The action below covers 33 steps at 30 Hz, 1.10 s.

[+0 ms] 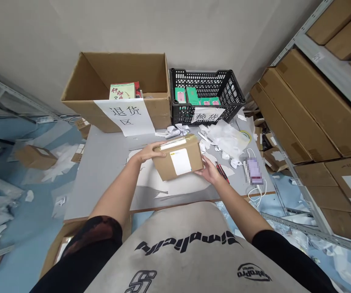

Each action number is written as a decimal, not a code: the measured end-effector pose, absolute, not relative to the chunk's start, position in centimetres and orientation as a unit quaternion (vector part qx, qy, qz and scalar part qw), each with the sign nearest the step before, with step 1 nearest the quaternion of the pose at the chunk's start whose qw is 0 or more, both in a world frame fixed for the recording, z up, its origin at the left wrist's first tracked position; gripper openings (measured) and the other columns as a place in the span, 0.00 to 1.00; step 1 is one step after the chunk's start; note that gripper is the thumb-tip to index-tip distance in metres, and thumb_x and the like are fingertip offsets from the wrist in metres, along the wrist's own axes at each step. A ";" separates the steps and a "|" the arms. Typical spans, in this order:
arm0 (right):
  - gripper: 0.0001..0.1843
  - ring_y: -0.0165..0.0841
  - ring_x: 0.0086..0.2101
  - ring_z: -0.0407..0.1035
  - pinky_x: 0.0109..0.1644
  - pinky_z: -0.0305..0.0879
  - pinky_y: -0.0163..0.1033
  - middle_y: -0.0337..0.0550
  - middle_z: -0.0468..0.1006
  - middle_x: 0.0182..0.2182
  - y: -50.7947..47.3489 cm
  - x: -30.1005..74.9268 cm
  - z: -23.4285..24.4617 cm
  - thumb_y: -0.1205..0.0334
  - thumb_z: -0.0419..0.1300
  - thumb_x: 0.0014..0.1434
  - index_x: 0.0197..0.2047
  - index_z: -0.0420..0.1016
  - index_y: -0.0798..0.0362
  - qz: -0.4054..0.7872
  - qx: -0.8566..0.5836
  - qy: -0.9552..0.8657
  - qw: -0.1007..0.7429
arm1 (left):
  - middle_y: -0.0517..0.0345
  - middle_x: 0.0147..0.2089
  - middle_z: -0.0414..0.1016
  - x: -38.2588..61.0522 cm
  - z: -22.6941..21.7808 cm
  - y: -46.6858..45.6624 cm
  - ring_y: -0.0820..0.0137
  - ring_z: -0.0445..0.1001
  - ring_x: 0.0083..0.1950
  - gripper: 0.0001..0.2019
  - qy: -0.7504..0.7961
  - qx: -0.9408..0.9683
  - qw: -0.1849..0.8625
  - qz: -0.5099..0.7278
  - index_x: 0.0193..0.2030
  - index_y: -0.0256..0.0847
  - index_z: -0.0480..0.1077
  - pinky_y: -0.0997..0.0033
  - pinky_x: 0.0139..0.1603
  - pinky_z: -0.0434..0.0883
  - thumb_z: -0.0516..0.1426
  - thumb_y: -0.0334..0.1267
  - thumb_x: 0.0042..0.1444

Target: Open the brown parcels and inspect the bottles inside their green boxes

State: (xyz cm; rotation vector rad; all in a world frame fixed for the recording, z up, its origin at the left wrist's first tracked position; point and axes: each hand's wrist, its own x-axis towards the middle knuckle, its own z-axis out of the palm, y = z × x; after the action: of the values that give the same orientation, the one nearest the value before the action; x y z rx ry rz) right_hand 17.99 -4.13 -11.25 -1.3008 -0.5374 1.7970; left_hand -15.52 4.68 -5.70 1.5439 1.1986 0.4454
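A taped brown cardboard parcel [177, 158] with a white label sits tilted on the grey table [102, 175], held between my two hands. My left hand [146, 152] grips its left side, with the fingers across the taped top edge. My right hand [208, 171] holds its lower right corner. Just beyond my right hand lies a red-handled cutter [222, 171]. Sheets of white paper lie under the parcel, and the parcel hides part of them.
An open cardboard box [160, 112] with a book [122, 91] and a black plastic crate [234, 93] with green packages stand at the table's back. White scraps [224, 139] and a cable [256, 192] lie right. Shelves of cartons [312, 108] stand right.
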 end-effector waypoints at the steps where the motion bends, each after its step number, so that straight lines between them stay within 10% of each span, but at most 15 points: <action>1: 0.29 0.42 0.45 0.75 0.48 0.74 0.54 0.42 0.73 0.53 -3.8 18.0 -10.7 0.42 0.63 0.53 0.56 0.64 0.38 0.719 -0.503 -0.209 0.432 | 0.51 0.64 0.68 -16.1 -5.7 5.0 0.55 0.70 0.60 0.40 0.507 0.617 0.570 0.192 0.64 0.47 0.65 0.58 0.58 0.69 0.66 0.56 0.44; 8: 0.25 0.39 0.47 0.73 0.54 0.71 0.49 0.39 0.76 0.47 -3.5 17.7 -8.3 0.51 0.72 0.45 0.46 0.72 0.42 0.654 -0.509 -0.222 0.514 | 0.48 0.53 0.78 -17.7 -10.0 2.8 0.54 0.78 0.49 0.36 0.450 0.378 0.764 0.265 0.61 0.43 0.68 0.64 0.41 0.73 0.65 0.55 0.46; 15: 0.45 0.37 0.49 0.72 0.58 0.68 0.51 0.44 0.63 0.63 -4.4 14.4 -7.4 0.55 0.75 0.40 0.60 0.62 0.39 0.623 -0.517 -0.295 0.507 | 0.52 0.39 0.82 -15.8 -15.4 -1.0 0.62 0.80 0.39 0.25 0.432 0.224 0.795 0.362 0.47 0.38 0.74 0.68 0.40 0.73 0.63 0.54 0.47; 28: 0.29 0.38 0.49 0.72 0.50 0.74 0.52 0.41 0.70 0.55 -4.8 15.5 -7.6 0.53 0.71 0.45 0.49 0.68 0.42 0.620 -0.526 -0.317 0.489 | 0.55 0.38 0.82 -16.2 -16.2 -2.3 0.64 0.80 0.37 0.23 0.419 0.171 0.802 0.389 0.47 0.38 0.74 0.69 0.39 0.73 0.64 0.52 0.49; 33: 0.48 0.38 0.43 0.75 0.48 0.75 0.53 0.43 0.71 0.51 -4.8 16.4 -7.1 0.51 0.72 0.45 0.65 0.55 0.38 0.604 -0.540 -0.372 0.453 | 0.54 0.41 0.82 -16.2 -16.3 -3.0 0.62 0.80 0.39 0.26 0.416 0.163 0.808 0.384 0.49 0.39 0.74 0.66 0.39 0.73 0.64 0.53 0.48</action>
State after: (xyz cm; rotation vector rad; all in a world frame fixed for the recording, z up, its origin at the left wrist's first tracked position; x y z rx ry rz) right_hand 16.36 -4.79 -7.09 -1.3328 -0.9194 1.4909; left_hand -16.22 -2.95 -16.29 0.3491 0.8897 0.8217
